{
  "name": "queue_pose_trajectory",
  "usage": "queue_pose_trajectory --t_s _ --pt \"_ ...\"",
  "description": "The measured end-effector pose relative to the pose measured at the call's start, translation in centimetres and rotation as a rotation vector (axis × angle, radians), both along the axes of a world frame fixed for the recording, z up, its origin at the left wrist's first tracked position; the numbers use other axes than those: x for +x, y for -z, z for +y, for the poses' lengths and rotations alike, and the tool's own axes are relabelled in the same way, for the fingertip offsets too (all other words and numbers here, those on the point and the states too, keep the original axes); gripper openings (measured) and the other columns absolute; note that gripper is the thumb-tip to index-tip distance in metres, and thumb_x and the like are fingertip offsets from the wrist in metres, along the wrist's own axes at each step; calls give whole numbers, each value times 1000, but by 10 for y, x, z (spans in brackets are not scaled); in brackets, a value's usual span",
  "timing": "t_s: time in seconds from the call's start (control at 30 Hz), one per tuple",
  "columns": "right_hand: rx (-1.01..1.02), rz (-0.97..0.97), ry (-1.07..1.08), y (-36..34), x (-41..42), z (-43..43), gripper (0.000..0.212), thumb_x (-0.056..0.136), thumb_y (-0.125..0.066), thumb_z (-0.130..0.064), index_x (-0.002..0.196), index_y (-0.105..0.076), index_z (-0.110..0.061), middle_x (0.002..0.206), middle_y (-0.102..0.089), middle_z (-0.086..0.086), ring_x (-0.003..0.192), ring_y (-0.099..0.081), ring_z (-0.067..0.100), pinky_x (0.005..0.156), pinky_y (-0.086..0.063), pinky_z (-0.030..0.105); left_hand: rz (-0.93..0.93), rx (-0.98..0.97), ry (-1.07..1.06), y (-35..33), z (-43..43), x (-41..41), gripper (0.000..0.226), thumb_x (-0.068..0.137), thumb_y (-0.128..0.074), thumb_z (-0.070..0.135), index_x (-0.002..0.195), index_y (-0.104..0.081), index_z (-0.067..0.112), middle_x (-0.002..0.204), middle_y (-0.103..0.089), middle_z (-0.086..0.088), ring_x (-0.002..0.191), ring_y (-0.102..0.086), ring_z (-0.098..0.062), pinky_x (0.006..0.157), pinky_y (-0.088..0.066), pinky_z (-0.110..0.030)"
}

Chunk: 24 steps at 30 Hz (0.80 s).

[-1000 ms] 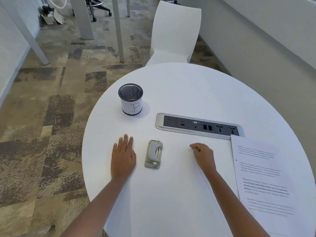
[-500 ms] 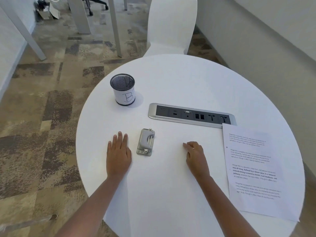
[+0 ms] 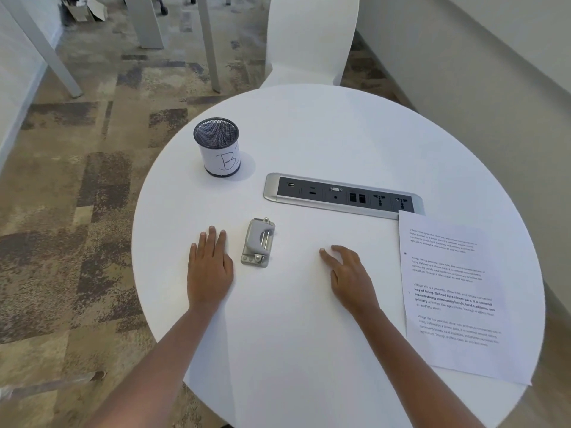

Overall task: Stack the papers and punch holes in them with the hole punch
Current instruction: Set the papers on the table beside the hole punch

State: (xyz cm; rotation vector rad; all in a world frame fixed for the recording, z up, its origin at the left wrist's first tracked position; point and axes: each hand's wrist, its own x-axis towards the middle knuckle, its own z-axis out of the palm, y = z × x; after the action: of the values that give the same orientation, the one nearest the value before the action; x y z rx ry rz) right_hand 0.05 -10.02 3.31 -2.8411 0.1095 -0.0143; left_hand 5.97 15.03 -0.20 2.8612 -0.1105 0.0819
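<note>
A small grey metal hole punch (image 3: pixel 258 243) lies on the round white table (image 3: pixel 324 134) between my hands. My left hand (image 3: pixel 209 267) rests flat on the table just left of the punch, fingers together, holding nothing. My right hand (image 3: pixel 349 274) rests palm down to the right of the punch, fingers spread a little, empty. Printed papers (image 3: pixel 451 291) lie at the table's right edge, right of my right hand and apart from it. Their near corner reaches past the rim.
A black mesh pen cup (image 3: pixel 217 149) labelled "B" stands at the back left. A silver power and socket strip (image 3: pixel 341 196) is set into the table's middle, touching the papers' top corner. A white chair (image 3: pixel 309 41) stands behind the table. Table legs stand on the carpet beyond.
The camera has tilted down, so more of the papers and table rim show. My right hand's fingers have uncurled from a loose fist to lie flatter. My left hand stays put.
</note>
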Motion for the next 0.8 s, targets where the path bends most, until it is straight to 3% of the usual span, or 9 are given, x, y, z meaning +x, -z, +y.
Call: queue_pose_trajectory --t_s 0.13,0.3,0.47,0.57,0.67,0.8 --pt "-6 -3 -23 2 -21 -3 49 73 -32 -8 110 -64 -11 107 -65 16 97 -63 33 63 -56 32 0 -8 -1 0 0 -1 52 83 -28 16 125 -54 1 132 -53 -22 120 -52 -39 99 -40 -52" --pt "77 -64 48 9 -49 12 45 77 -34 -14 111 -63 -7 109 -63 17 106 -43 21 77 -54 34 0 -6 -4 -1 -1 -6 51 83 -28 16 124 -54 0 132 -52 -24 120 -52 -41 98 -41 -53" --pt "148 -101 117 15 -66 34 45 79 -33 -15 112 -62 -4 112 -62 17 108 -48 24 86 -51 36 4 -7 -10 -1 -4 -15 51 83 -28 15 124 -54 -1 131 -53 -25 119 -52 -41 97 -42 -53" --pt "356 -95 257 14 -68 39 41 85 -33 -13 116 -59 -3 121 -57 13 118 -42 21 97 -38 23 -1 -14 -12 -1 -6 -22 51 83 -28 16 124 -54 -1 132 -52 -25 120 -51 -41 98 -41 -53" --pt "435 -96 359 10 -68 37 34 89 -39 1 117 -58 -2 122 -55 11 119 -44 24 92 -26 10 -1 -21 -19 0 -7 -26 52 83 -27 17 124 -54 -1 132 -52 -25 121 -51 -41 99 -40 -53" --pt "416 -88 297 11 -73 41 36 88 -42 2 122 -55 -2 128 -51 12 124 -38 24 99 -30 21 -12 -25 -20 0 -9 -33 52 84 -27 16 124 -55 -1 132 -52 -25 120 -51 -42 99 -40 -53"
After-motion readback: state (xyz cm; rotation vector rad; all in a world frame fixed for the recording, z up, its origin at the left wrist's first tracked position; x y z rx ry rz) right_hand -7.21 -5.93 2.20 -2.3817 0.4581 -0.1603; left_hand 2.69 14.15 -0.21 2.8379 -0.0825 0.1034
